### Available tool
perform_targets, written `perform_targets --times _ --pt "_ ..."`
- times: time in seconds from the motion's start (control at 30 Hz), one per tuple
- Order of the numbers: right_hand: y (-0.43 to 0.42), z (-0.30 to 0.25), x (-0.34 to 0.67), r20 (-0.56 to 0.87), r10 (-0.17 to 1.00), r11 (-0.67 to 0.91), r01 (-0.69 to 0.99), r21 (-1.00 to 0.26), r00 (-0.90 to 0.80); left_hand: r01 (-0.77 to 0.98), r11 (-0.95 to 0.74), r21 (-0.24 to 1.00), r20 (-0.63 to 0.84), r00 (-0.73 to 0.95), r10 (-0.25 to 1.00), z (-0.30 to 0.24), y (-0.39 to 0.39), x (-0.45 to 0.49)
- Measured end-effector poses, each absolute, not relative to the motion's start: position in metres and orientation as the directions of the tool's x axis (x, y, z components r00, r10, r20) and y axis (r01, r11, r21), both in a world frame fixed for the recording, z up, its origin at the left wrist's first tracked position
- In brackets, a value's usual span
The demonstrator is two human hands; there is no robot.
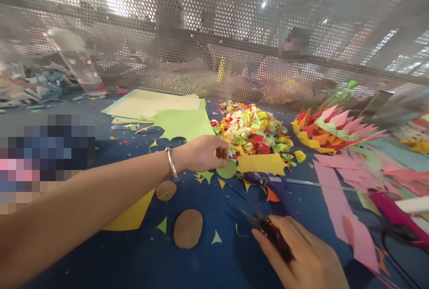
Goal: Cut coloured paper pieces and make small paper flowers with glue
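Note:
My left hand (203, 153), with a silver bangle on its wrist, reaches across the blue table (100, 262). Its fingers are pinched on a small green paper circle (228, 170) that lies beside a yellow paper piece (261, 163). Near the front edge, my right hand (301, 253) is closed round small dark scissors (264, 225), whose blades point up and left. A blue glue gun (273, 185) lies just beyond the scissors.
A heap of folded coloured paper bits (251, 128) sits behind the left hand. Green and cream sheets (157, 108) lie at the back left, pink strips (338, 199) and a spiky paper flower (330, 130) at the right. Two brown discs (187, 228) and scraps dot the table. Pink scissors (398, 215) rest far right. People sit behind the mesh screen.

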State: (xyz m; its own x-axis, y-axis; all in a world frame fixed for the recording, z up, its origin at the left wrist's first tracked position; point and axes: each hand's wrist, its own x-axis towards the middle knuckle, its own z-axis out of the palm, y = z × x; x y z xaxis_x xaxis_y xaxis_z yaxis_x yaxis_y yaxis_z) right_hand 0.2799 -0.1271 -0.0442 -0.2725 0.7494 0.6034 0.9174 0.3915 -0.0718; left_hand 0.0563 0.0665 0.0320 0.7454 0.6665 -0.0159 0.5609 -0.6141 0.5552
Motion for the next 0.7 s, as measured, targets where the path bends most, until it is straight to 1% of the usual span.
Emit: perform_targets --times 0.13,0.17,0.2,0.27,0.33,0.4,0.47,0.5,0.6,0.63,0.7 --pt "-0.126 -0.043 0.28 0.603 0.743 0.401 0.915 -0.052 -0.291 0.526 -0.584 0.618 -0.077 0.78 0.621 0.051 0.062 0.033" --pt "-0.126 -0.042 0.28 0.6 0.743 0.404 0.913 -0.049 -0.296 0.517 -0.568 0.64 -0.131 0.803 0.582 0.056 0.062 0.026" --pt "-0.127 -0.042 0.28 0.598 0.744 0.406 0.913 -0.048 -0.299 0.531 -0.559 0.637 -0.207 0.816 0.54 0.06 0.061 0.019" --pt "-0.127 -0.042 0.281 0.593 0.744 0.412 0.91 -0.047 -0.306 0.577 -0.552 0.603 -0.357 0.813 0.46 0.065 0.059 0.008" --pt "-0.127 -0.042 0.282 0.591 0.748 0.406 0.913 -0.049 -0.301 0.597 -0.566 0.568 -0.418 0.802 0.427 0.065 0.057 0.005" --pt "-0.127 -0.042 0.283 0.588 0.753 0.398 0.916 -0.049 -0.295 0.58 -0.586 0.566 -0.402 0.814 0.419 0.061 0.056 0.009" --pt "-0.127 -0.042 0.283 0.585 0.756 0.395 0.917 -0.051 -0.293 0.551 -0.607 0.573 -0.347 0.834 0.43 0.057 0.056 0.017" --pt "-0.127 -0.042 0.282 0.583 0.758 0.394 0.918 -0.053 -0.291 0.551 -0.619 0.561 -0.313 0.832 0.457 0.055 0.057 0.022" --pt "-0.127 -0.041 0.28 0.58 0.764 0.389 0.919 -0.062 -0.284 0.608 -0.642 0.467 -0.176 0.775 0.607 0.056 0.06 0.029" --pt "-0.127 -0.041 0.28 0.58 0.763 0.389 0.919 -0.06 -0.285 0.627 -0.641 0.443 -0.149 0.757 0.637 0.058 0.061 0.028" --pt "-0.127 -0.039 0.281 0.578 0.763 0.39 0.919 -0.054 -0.29 0.658 -0.616 0.432 -0.147 0.726 0.672 0.065 0.06 0.018"
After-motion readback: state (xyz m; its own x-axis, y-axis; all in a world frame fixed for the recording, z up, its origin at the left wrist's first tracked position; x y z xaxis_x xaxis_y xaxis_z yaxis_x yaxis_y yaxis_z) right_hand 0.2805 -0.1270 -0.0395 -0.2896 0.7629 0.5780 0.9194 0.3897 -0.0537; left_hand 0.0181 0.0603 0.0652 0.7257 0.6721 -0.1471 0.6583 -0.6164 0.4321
